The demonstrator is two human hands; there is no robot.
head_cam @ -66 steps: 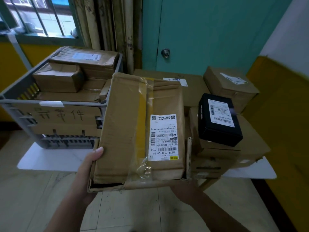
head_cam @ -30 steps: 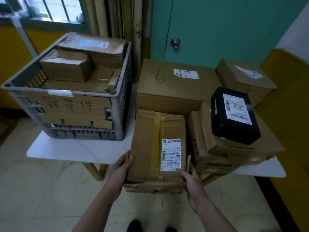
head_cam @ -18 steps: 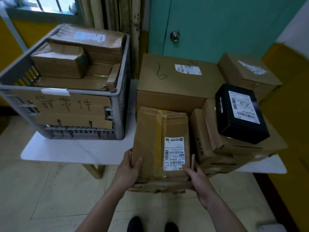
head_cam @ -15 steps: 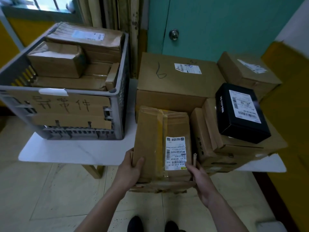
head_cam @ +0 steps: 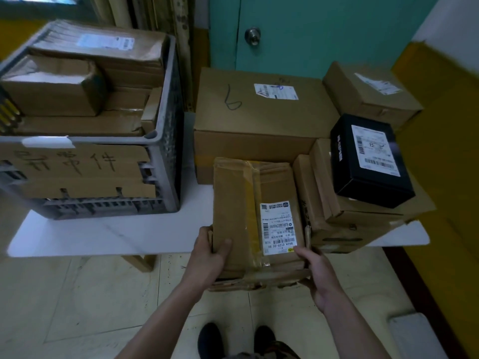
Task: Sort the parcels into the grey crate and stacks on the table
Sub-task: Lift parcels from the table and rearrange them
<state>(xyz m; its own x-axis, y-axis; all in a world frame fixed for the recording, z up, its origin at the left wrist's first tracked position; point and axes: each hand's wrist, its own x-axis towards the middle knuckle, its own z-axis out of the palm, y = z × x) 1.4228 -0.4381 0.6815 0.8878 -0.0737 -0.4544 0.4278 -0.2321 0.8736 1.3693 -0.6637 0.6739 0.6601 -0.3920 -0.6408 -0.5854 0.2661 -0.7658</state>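
Observation:
A flat brown taped parcel (head_cam: 241, 203) with a white label lies on the white table (head_cam: 103, 237), its near end past the table's front edge. My left hand (head_cam: 210, 252) grips its near left corner, thumb on top. My right hand (head_cam: 315, 270) holds its near right corner. The parcel sits between the grey crate (head_cam: 166, 161) on the left and a stack of brown boxes (head_cam: 344, 224) on the right. A large box marked 6 (head_cam: 259, 117) stands just behind it. The crate holds several brown parcels.
A black box (head_cam: 368, 164) with a white label tops the right stack. Another brown box (head_cam: 370, 94) sits at the back right. Behind are a teal door with a knob (head_cam: 252, 36) and a yellow wall. My feet (head_cam: 233, 340) stand on the tiled floor below.
The parcel came down from in front of the crate and was set flat on the table between crate and stack. Both hands stay on its near corners.

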